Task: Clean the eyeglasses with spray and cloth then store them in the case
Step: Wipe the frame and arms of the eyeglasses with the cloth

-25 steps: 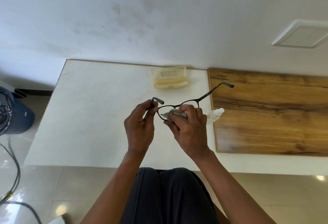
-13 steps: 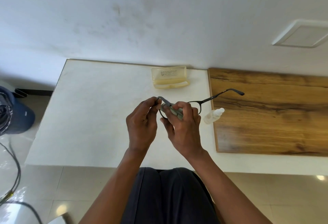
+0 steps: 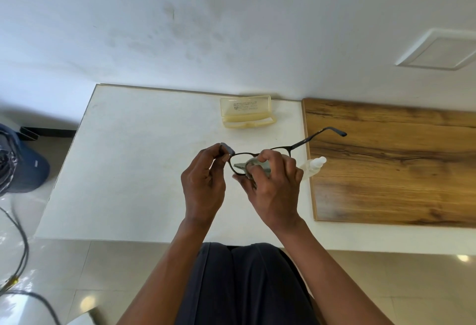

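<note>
We have the eyeglasses (image 3: 257, 155) held up in the air above the middle of the white desk (image 3: 134, 159), nearer its right edge than its left, temples unfolded, one temple reaching out over the wooden board (image 3: 391, 167) that lies against the desk's right side. Our left hand (image 3: 203, 183) pinches the frame at its left end, by the hinge, and our right hand (image 3: 273, 183) is curled round the grey cloth (image 3: 253, 166), pressing it to a lens; it looks to us like the lens nearer the nose bridge, though our fingers hide most of it. We judge the wiping step to be in hand, with the spraying likely done and the storing not yet begun. The next move, as we read it, calls for working the cloth across both lenses while the left pinch holds the frame steady, then folding the temples so the glasses can go into the case. The spray bottle (image 3: 313, 166) lies on its side at the desk's right edge, just beside the board and partly behind our right hand. The yellowish case (image 3: 246, 114) sits open at the back edge of the desk, against the pale wall (image 3: 231, 28). Beyond the desk's left edge we see a dark blue bin (image 3: 23, 167) on the glossy tiled floor (image 3: 77, 273), with cables (image 3: 18, 260) trailing at the lower left.
</note>
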`<state>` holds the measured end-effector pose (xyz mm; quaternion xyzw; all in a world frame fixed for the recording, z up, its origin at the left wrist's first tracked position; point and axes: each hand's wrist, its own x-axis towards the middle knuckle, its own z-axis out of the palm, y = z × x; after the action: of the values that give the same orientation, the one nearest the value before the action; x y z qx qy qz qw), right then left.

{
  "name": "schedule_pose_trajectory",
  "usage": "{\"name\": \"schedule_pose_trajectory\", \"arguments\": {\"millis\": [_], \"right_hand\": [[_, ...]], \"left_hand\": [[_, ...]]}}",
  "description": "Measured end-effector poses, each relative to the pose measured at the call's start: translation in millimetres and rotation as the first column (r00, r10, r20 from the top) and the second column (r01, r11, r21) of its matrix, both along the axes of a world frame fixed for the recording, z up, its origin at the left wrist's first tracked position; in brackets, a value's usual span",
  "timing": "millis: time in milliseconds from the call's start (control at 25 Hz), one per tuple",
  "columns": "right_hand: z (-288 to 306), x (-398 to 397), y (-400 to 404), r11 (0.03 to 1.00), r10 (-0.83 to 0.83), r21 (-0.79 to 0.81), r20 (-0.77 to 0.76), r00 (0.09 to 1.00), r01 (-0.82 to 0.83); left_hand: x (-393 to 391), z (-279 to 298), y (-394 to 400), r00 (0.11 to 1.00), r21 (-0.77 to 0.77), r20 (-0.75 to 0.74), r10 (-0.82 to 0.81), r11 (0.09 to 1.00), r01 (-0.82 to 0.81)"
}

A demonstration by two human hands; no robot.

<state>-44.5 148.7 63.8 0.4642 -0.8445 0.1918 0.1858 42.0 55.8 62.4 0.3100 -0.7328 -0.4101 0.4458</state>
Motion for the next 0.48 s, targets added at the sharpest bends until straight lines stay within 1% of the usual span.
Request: {"name": "schedule_pose_trajectory", "arguments": {"millis": [80, 160, 280, 480], "right_hand": [[-0.6, 0.4, -0.1, 0.998, -0.036, 0.043, -0.026, 0.999, 0.037], [-1.5, 1.9, -2.1, 0.995, -0.069, 0.076, -0.004, 0.998, 0.069], [-2.3, 4.2, -5.8, 0.995, -0.076, 0.077, 0.108, 0.991, 0.068], [0.7, 9.6, -7.0, 1.0, -0.003, 0.002, 0.275, 0.961, 0.003]], "left_hand": [[0.3, 0.7, -0.7, 1.0, -0.005, -0.004, -0.005, 1.0, 0.005], [0.7, 2.4, -0.6, 1.0, 0.001, -0.014, -0.011, 1.0, 0.011], [-0.1, 3.9, 0.0, 0.999, 0.006, -0.036, -0.019, 1.0, 0.019], [-1.4, 0.4, -0.9, 1.0, -0.002, -0.015, -0.016, 1.0, 0.016]]}}
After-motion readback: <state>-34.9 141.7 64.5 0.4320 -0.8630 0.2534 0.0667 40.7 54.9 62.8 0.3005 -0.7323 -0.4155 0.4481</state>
